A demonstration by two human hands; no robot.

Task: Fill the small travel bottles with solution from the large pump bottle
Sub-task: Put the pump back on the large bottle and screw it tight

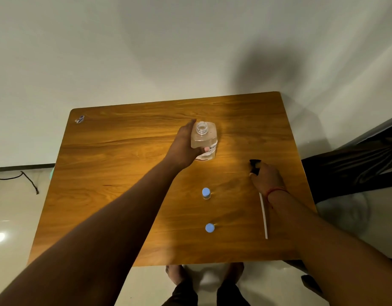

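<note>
The large clear bottle stands on the wooden table with its neck open and the pump off. My left hand grips its left side, thumb across the front. My right hand holds the black pump head down at the table, and its white dip tube runs back toward me under my wrist. Two small travel bottles with blue caps stand between my arms: one farther, one nearer. Both are capped.
A small crumpled wrapper lies at the table's far left corner. A dark chair stands right of the table. A black cable runs on the floor at left. My feet show under the near edge.
</note>
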